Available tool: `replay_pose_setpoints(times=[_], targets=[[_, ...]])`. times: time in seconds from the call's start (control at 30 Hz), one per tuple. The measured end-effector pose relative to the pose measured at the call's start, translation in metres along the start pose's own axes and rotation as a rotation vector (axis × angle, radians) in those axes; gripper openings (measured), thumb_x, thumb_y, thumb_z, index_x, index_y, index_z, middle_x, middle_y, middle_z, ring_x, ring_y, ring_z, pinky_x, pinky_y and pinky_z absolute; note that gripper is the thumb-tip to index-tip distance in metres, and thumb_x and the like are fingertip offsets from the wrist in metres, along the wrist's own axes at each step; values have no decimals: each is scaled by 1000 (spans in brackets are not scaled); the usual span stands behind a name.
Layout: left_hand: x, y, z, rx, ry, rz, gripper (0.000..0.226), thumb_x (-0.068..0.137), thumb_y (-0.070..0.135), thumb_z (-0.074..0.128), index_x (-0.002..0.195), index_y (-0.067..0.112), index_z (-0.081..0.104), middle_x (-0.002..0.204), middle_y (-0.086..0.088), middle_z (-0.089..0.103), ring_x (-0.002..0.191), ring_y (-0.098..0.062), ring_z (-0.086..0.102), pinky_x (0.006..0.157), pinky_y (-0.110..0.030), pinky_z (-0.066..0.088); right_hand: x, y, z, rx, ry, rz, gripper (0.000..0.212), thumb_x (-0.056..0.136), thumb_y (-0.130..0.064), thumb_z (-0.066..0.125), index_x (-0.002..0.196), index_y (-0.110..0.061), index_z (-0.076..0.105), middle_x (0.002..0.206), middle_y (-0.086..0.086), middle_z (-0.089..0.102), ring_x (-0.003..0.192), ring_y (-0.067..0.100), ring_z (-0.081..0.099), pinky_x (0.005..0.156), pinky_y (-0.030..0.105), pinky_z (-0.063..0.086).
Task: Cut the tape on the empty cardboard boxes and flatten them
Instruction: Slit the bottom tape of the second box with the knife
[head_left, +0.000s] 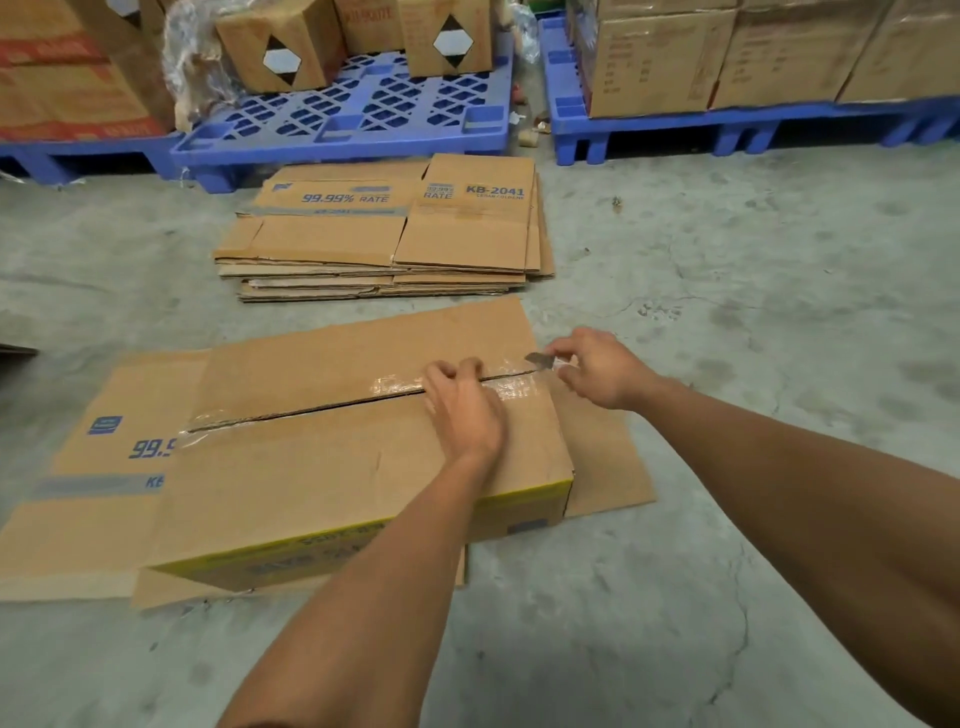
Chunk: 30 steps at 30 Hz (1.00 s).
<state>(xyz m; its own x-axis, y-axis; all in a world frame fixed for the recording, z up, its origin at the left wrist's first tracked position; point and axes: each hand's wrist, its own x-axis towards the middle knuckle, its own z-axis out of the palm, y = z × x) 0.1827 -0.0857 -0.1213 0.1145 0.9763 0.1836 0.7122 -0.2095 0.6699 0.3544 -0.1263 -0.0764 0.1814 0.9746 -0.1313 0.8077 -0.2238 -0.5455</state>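
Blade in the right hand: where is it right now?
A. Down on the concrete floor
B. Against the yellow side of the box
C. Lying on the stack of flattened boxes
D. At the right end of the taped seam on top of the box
D: the right hand pinches the blade at the right end of the seam on the box, while the left hand rests on the seam.

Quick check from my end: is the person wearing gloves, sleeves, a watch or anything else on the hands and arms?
Nothing worn shows. The left hand and right hand are bare, without gloves, rings or a watch visible. Both forearms are bare up to the frame edge, with no sleeve or cuff in view.
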Motion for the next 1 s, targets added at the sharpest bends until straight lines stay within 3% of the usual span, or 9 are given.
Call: replay_pose_setpoints(times=[0.1,0.23,0.43,0.8,0.9,1.0], targets=[[9,-13,-6,88,-9,107,15,88,7,56,101,11,62,107,-10,48,95,-31,52,81,-39,46,6,-6,-2,-243,82,-86,24,97,-25,56,116,-34,66,113,-3,57,103,22,55,80,36,46],[22,-29,-14,221,-64,299,11,93,19,59,95,8,57,99,-10,58,93,-32,55,73,-40,43,6,-9,3,-333,125,-174,22,96,-25,55,112,-35,66,107,-7,57,98,23,59,71,33,43],[20,-30,-13,394,-34,289,22,101,35,46,101,13,50,99,-6,62,86,-33,61,61,-40,46,6,-2,9,-340,141,-276,23,95,-26,52,110,-35,67,101,-8,56,89,21,61,67,33,46],[15,-27,-11,488,-56,298,25,105,37,32,105,16,47,100,-3,58,89,-26,59,56,-36,37,-1,25,15,-358,237,-220,17,99,-25,53,107,-30,66,98,-2,53,76,26,59,55,30,39],[14,-28,-11,469,-71,265,25,104,37,29,104,17,44,100,-1,58,90,-25,57,56,-36,37,-7,54,11,-288,249,-112,14,96,-25,56,103,-29,67,101,-5,58,85,24,61,61,30,42],[14,-28,-11,444,-66,261,27,104,37,26,104,17,44,99,-1,57,90,-25,56,56,-36,38,-10,72,12,-48,221,54,15,93,-22,59,104,-28,68,104,-3,66,100,23,62,78,36,49]])
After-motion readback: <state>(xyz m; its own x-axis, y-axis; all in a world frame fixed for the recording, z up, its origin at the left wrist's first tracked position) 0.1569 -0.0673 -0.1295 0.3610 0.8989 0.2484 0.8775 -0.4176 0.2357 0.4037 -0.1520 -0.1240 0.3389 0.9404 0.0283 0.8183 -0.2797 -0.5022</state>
